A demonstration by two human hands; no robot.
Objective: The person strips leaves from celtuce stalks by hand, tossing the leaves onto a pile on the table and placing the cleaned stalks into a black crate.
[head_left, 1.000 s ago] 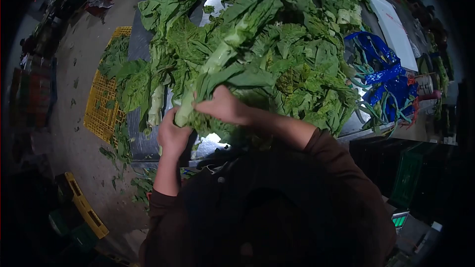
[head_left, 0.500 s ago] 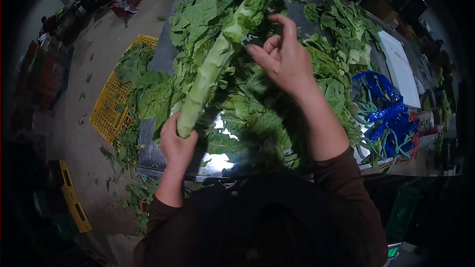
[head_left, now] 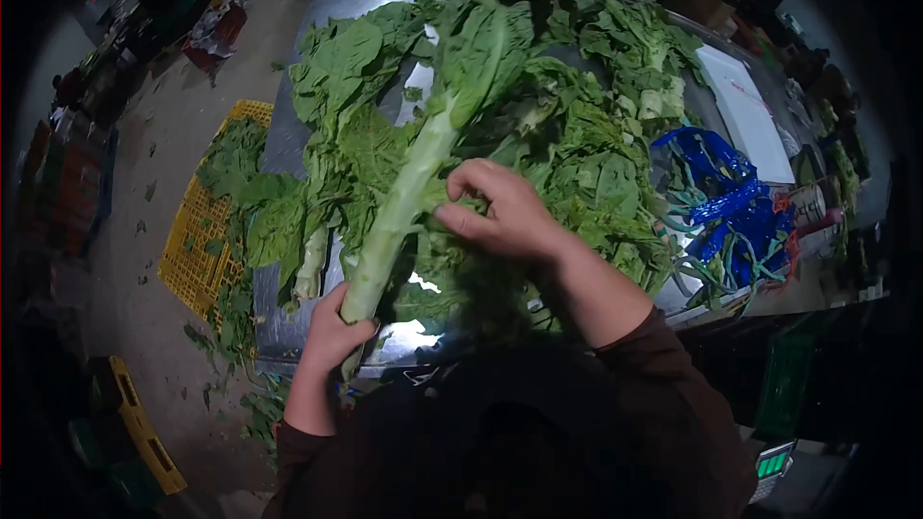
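A long celtuce stem (head_left: 389, 221) slants across the middle, pale and mostly bare low down, with a crown of green leaves at its upper end. My left hand (head_left: 332, 332) is wrapped around its thick lower end. Beside the stem's right side is my right hand (head_left: 505, 211), fingers curled and thumb bent toward the index finger, with a bit of leaf (head_left: 437, 200) seemingly pinched there; the exact contact is partly hidden. Loose celtuce leaves (head_left: 586, 163) are heaped beneath and behind both hands on a metal table (head_left: 279, 317).
Blue plastic strapping (head_left: 716, 192) and green ties lie at the table's right, near a white board (head_left: 745, 115). More celtuce stems (head_left: 663, 101) rest at the back right. A yellow crate (head_left: 187, 250) with leaves stands left of the table. Leaf scraps litter the floor (head_left: 173, 327).
My right hand has come down and left along the stem, its fingers closing more. My left hand and the stem's lower end have shifted lower. The stem's upper part looks barer.
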